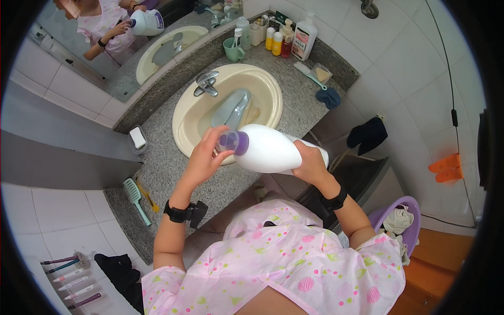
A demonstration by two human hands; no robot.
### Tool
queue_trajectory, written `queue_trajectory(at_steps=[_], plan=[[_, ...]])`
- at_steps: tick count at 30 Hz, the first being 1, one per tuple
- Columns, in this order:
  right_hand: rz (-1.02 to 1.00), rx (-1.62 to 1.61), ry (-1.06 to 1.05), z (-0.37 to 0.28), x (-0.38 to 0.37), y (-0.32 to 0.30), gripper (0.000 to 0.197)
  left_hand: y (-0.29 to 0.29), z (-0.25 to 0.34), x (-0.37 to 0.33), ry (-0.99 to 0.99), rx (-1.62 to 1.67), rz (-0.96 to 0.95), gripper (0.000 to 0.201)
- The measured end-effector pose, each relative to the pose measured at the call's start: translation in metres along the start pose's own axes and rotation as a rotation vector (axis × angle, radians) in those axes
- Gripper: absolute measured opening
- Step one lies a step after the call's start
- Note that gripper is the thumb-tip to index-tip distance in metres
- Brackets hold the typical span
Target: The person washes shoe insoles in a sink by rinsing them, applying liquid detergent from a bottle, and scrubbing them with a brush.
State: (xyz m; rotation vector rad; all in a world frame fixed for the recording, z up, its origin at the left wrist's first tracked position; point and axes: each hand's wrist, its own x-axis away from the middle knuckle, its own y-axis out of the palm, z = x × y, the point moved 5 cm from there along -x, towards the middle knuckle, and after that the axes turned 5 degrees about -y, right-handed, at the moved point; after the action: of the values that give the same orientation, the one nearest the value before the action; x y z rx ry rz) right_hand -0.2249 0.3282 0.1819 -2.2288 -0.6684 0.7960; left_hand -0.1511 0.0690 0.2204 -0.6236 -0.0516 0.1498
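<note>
A large white jug-shaped bottle [266,147] lies tilted on its side in the air, over the basin's front edge and my lap. My right hand [312,161] is wrapped round its rear part. At the other end, my left hand [202,161] pinches the translucent cap [228,140] between thumb and fingers. The cap still sits against the purple collar [241,143]. Beyond the bottle, grey-blue slippers [231,109] lie in the cream oval basin [181,122], below the chrome faucet [206,84]. The bottle hides part of the basin's front rim.
Along the counter's back stand a green cup [233,50], yellow-capped bottles [276,42] and a white pump bottle [304,38]. A brush [310,73] lies at the right. Soap [137,137] and a green hairbrush [134,194] are left. A purple basket [409,205] holds cloth.
</note>
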Motion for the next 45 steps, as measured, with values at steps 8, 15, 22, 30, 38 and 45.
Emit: queue_trajectory(at_steps=[8, 15, 22, 30, 38, 45], plan=[[-0.019, 0.018, -0.015, 0.004, 0.004, -0.002, 0.022, 0.006, 0.012, 0.003, 0.009, -0.247, -0.062, 0.052], [0.077, -0.033, 0.008, 0.005, 0.006, -0.006, 0.019, 0.006, 0.032, 0.002, 0.160, -0.199, 0.138, 0.041], [0.016, -0.018, -0.003, 0.000, 0.020, -0.007, 0.019, 0.021, 0.025, 0.001, 0.223, -0.414, 0.016, 0.037], [0.039, -0.097, 0.047, 0.003, 0.043, -0.012, 0.023, 0.021, 0.022, 0.022, 0.367, -0.381, -0.166, 0.070], [0.808, -0.083, 0.569, 0.041, 0.141, -0.028, 0.032, 0.032, -0.111, 0.046, 0.087, -0.554, -0.065, 0.098], [0.908, 0.076, 0.778, 0.069, 0.183, 0.028, 0.023, 0.078, -0.226, 0.069, -0.148, -0.894, -0.298, 0.100]])
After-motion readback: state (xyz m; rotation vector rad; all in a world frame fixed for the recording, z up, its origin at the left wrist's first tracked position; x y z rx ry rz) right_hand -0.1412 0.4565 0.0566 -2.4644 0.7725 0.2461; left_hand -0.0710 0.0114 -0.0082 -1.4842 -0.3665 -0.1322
